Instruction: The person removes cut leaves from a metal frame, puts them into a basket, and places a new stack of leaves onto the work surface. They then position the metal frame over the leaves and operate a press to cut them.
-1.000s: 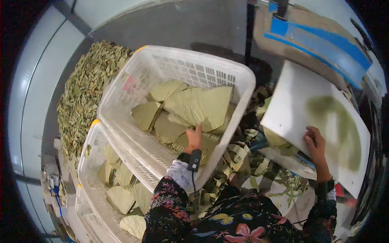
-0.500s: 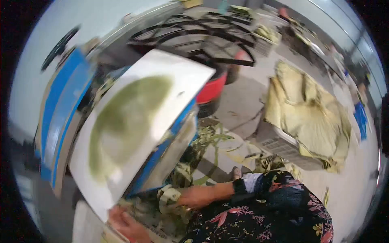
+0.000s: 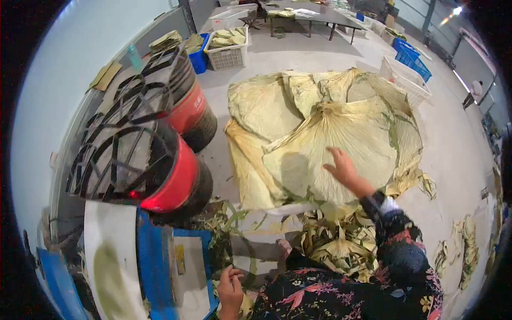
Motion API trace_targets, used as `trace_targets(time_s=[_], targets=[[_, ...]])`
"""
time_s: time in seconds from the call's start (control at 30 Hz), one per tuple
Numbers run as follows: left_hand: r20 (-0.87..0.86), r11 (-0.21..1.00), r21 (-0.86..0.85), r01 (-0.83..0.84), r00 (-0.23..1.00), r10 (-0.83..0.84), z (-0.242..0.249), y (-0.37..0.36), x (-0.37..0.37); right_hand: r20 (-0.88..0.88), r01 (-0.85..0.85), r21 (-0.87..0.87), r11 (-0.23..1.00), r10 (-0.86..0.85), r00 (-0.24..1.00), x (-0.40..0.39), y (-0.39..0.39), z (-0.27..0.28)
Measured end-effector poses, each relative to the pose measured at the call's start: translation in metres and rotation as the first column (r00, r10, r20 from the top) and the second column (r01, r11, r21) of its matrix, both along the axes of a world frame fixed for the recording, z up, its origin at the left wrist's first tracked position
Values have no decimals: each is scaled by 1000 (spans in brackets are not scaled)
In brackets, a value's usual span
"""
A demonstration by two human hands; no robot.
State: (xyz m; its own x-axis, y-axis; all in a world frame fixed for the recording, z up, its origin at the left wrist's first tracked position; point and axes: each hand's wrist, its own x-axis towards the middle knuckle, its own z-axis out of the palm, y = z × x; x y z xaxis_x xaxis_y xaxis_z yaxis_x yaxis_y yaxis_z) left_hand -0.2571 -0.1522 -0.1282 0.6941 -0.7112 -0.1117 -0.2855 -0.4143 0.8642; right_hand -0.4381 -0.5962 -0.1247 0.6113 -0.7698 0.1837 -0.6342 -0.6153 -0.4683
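Observation:
My right hand (image 3: 341, 168) reaches out over a broad stack of large, pale yellow-green dried leaves (image 3: 341, 128), which look like lotus leaves. Its fingers are apart, with nothing between them, and they overlap the top leaf in this view. Low in the view, my left hand (image 3: 230, 287) is closed beside a blue-edged board (image 3: 189, 277); I cannot tell what is in its fingers. Left of that stands a white board (image 3: 109, 213) with a blurred green stain on its surface. Crumpled leaf scraps (image 3: 341, 248) lie heaped below the stack, near my right forearm.
Two red and black drums (image 3: 178, 178) stand at the left under a black metal frame (image 3: 114, 138). Behind them are a white crate (image 3: 229, 53) of folded leaves and a blue crate (image 3: 200, 56). Further off stand a long table (image 3: 320, 18) and, to the right, another blue crate (image 3: 408, 53).
The view has swung right, bringing the leaf stack to the middle. My right hand has let go of a pale leaf piece and stretched forward. My left hand has left the white board's edge.

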Motion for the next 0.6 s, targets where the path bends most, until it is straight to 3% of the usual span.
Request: trace_targets(time_s=[0.07, 0.13, 0.17, 0.23, 0.27, 0.3, 0.37, 0.4, 0.47, 0.6], targets=[[-12, 999, 35, 10, 1000, -10, -7, -20, 1, -72, -1, -17, 1000, 0, 997, -1, -67, 8], [-51, 993, 108, 39, 998, -34, -16, -31, 5, -257, -5, -220, 975, -53, 965, 5, -119, 12], [-48, 993, 113, 35, 998, -30, -27, -26, 4, -254, -8, -216, 976, -48, 966, 9, -138, 13], [-130, 989, 145, -24, 991, 43, -50, -22, 5, -453, -14, -240, 971, -99, 886, 21, -175, 19], [-57, 951, 307, 29, 998, -12, -17, -37, 5, -519, -63, -253, 965, -81, 851, 23, -196, 17], [-56, 951, 310, 22, 998, -5, -27, -34, 5, -518, -70, -251, 966, -73, 852, 27, -218, 15], [375, 962, 271, 41, 916, -144, -46, -20, 2, -653, 44, -6, 999, -37, 757, 29, -257, -1], [373, 960, 276, 38, 917, -144, -46, -19, 2, -665, 8, -48, 999, -38, 746, 27, -268, -10], [157, 878, 471, 81, 972, -174, -22, -26, 0, -670, -9, -62, 998, -35, 741, 33, -273, -11], [13, 932, 354, 83, 995, -94, -34, -33, 5, -629, -58, -72, 996, 0, 778, 32, -279, -13]])
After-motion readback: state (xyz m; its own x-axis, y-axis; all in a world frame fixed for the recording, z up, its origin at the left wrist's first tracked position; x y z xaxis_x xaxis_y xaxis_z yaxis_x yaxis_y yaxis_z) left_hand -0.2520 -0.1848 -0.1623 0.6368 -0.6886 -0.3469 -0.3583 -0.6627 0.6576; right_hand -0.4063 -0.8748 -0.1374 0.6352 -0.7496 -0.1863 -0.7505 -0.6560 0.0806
